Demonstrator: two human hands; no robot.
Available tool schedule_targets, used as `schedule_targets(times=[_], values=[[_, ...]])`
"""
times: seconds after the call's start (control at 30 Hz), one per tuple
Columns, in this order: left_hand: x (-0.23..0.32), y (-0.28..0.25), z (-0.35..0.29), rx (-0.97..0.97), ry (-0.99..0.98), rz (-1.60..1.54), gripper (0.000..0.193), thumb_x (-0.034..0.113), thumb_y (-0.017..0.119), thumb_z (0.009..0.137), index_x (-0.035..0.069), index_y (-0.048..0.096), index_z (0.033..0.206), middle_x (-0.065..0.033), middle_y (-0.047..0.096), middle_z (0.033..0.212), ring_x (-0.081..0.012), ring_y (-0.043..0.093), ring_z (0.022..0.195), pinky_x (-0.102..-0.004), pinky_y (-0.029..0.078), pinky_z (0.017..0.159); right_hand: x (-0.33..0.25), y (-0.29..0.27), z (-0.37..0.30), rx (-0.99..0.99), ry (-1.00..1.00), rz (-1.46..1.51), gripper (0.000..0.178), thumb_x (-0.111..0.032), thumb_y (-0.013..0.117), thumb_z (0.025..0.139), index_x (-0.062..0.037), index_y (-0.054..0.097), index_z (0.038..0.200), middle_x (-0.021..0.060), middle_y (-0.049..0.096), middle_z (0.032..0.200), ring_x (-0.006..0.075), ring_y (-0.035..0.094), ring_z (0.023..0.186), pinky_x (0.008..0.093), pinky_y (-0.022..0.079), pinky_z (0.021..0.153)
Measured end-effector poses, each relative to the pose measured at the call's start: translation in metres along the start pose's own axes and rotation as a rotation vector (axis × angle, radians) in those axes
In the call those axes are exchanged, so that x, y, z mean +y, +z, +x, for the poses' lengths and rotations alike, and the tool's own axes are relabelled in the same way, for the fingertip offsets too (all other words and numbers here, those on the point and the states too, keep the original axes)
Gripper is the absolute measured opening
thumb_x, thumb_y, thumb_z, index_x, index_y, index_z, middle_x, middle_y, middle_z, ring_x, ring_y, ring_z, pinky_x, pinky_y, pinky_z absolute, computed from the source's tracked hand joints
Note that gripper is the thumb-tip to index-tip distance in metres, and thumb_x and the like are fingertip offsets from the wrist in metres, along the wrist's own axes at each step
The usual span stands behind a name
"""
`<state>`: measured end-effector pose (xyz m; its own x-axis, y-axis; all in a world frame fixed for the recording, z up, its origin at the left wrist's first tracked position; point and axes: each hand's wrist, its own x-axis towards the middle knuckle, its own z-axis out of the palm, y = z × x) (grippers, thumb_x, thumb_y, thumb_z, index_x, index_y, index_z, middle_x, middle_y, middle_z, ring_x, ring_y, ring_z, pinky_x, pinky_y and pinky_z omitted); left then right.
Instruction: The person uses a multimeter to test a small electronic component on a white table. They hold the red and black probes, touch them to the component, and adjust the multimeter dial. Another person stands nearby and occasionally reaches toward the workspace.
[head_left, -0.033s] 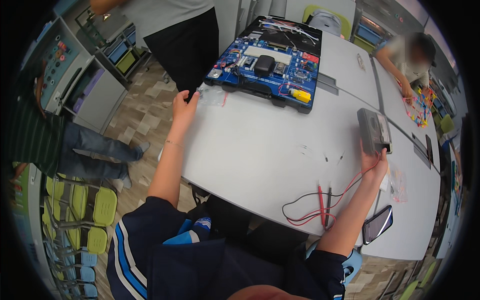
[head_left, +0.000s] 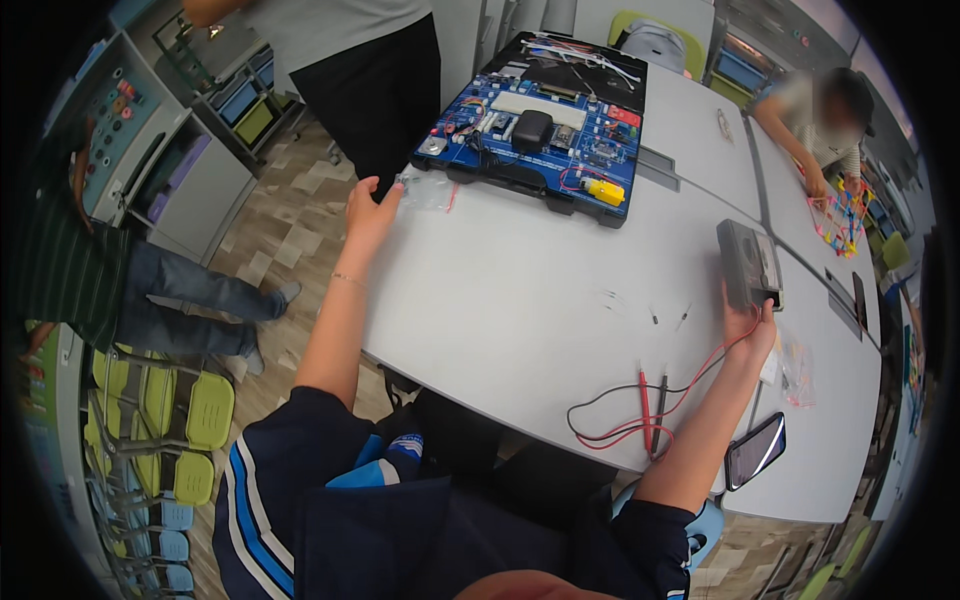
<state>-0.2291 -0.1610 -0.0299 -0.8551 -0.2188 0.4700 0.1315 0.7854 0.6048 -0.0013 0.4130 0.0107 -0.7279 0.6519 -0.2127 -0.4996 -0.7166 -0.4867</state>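
My right hand [head_left: 752, 325] grips a grey multimeter [head_left: 748, 268] at its lower end, holding it up on the right side of the table. Red and black leads run from there to a red probe [head_left: 646, 410] and a black probe [head_left: 659, 412], side by side near the front edge. Small components with thin wire legs [head_left: 655, 318] lie left of the meter. At the table's left edge my left hand [head_left: 370, 215] is raised, thumb and forefinger apart. Its thumb is beside a clear plastic bag [head_left: 428, 192]; whether they touch I cannot tell.
An open case with a blue electronics board [head_left: 480, 153] stands at the back of the white table [head_left: 480, 290]. A phone [head_left: 756, 452] and another plastic bag [head_left: 797, 372] lie at right. One person handles a colourful stick model [head_left: 840, 215]; two others stand left and behind.
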Motion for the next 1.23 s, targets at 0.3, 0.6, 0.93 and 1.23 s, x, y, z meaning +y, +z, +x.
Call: schedule_targets(times=[0.3,0.6,0.93,1.23], values=[[0.009,0.005,0.042,-0.351,-0.375,-0.457,0.068,0.044,0.077,0.096,-0.001,0.063,0.144,-0.0122,0.073,0.129,-0.0217,0.067,0.120,-0.0338,0.051,0.107,0.007,-0.006,0.025,0.076,-0.032,-0.110,0.052,-0.033,0.034,0.118,0.0007,0.037,0.158,0.0245,0.043,0.162,0.0443,0.043,0.149,0.0692,0.042,0.120],[0.005,0.003,0.049,-0.501,0.086,-0.158,0.057,0.038,0.088,0.082,0.008,0.073,0.127,-0.0109,0.054,0.143,-0.0236,0.052,0.136,-0.0366,0.049,0.108,-0.001,-0.035,0.058,0.142,-0.103,-0.299,0.036,-0.026,0.059,0.109,0.0038,0.059,0.131,0.0180,0.066,0.130,0.0289,0.065,0.122,0.0481,0.057,0.107],[0.053,-0.051,0.016,-0.631,-0.225,-0.385,0.046,0.024,0.089,0.085,0.003,0.070,0.121,-0.0076,0.074,0.114,-0.0202,0.070,0.103,-0.0323,0.054,0.093,-0.004,-0.009,0.023,0.272,-0.056,-0.761,0.050,-0.044,0.079,0.090,-0.0122,0.068,0.127,-0.0018,0.068,0.109,0.0094,0.054,0.088,0.0269,0.043,0.079],[0.164,-0.017,-0.079,-1.022,-0.525,-1.382,0.043,0.011,0.074,0.102,-0.002,0.061,0.140,-0.0073,0.073,0.122,-0.0163,0.071,0.113,-0.0329,0.058,0.099,0.028,0.042,-0.044,-0.213,-0.585,-1.453,0.096,-0.061,0.075,0.091,-0.0040,0.043,0.162,0.0258,0.038,0.168,0.0470,0.028,0.158,0.0554,0.027,0.126]])
